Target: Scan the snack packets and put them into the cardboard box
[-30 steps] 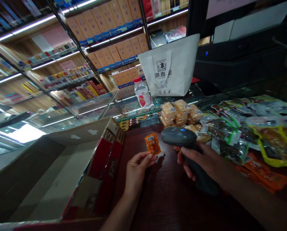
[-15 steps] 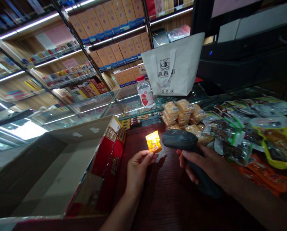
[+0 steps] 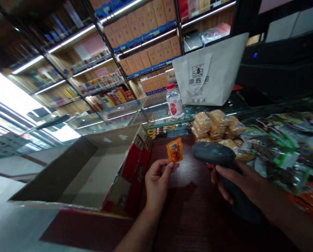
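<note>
Pinched between the thumb and fingers of my left hand (image 3: 158,180) is a small orange snack packet (image 3: 175,150), held upright with its barcode label showing. My right hand (image 3: 240,182) wraps round the handle of a dark grey barcode scanner (image 3: 214,152). The scanner's head points left at the packet, with a short gap between them. Both hands are above the dark wooden counter (image 3: 187,203). Behind the scanner sit several clear-wrapped golden snacks (image 3: 216,124) in a pile.
An open cardboard box (image 3: 93,171) with a red side stands on the left. Behind are a red-capped bottle (image 3: 174,101) and a white paper bag (image 3: 211,73). Packaged snacks (image 3: 282,150) are heaped on the right. Stocked shelves (image 3: 143,42) line the back.
The bright light on the packet has gone, and its barcode label now shows clearly. The view has shifted left, so everything sits further right. Both hands keep their holds.
</note>
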